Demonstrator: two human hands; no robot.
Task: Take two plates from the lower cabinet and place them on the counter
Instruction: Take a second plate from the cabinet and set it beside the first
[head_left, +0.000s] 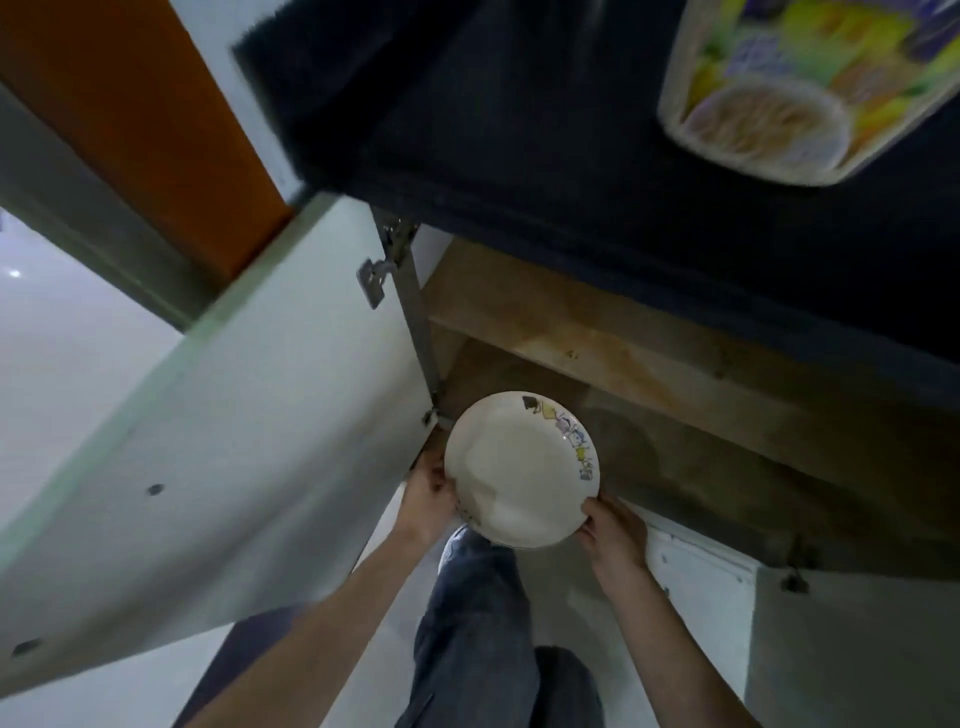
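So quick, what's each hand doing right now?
Left hand: closed on the plate's left rim.
Right hand: closed on the plate's lower right rim.
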